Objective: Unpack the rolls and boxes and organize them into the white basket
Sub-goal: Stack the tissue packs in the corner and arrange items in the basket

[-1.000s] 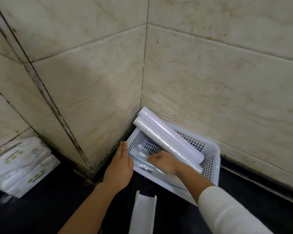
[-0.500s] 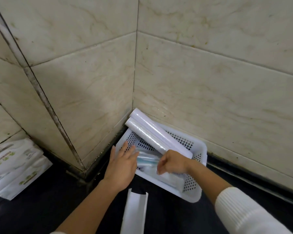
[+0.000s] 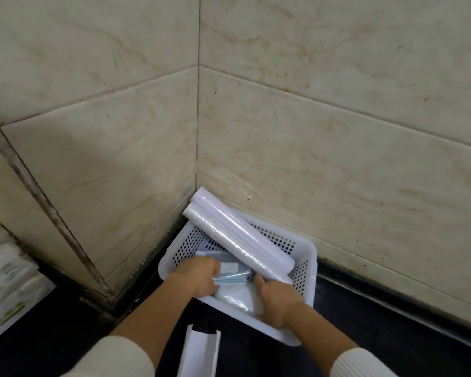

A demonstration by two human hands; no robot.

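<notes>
— Where is the white basket (image 3: 309,250)?
— On a dark counter (image 3: 392,346), pushed into the corner of a cream tiled wall (image 3: 324,137). Two rolls (image 3: 237,235) lie slantwise in it, side by side, their far ends sticking out over the back corner.
— And the hands?
— Both reach into the basket. The left hand (image 3: 199,278) has its fingers curled round a pale blue packet (image 3: 230,280). The right hand (image 3: 278,300) lies against a clear-wrapped white pack (image 3: 237,297), thumb out; its fingers are hidden, so I cannot tell whether it grips.
— Anything else?
— A white carton (image 3: 199,355) lies open just before the basket, and printed white packs (image 3: 8,289) sit far left, well apart
</notes>
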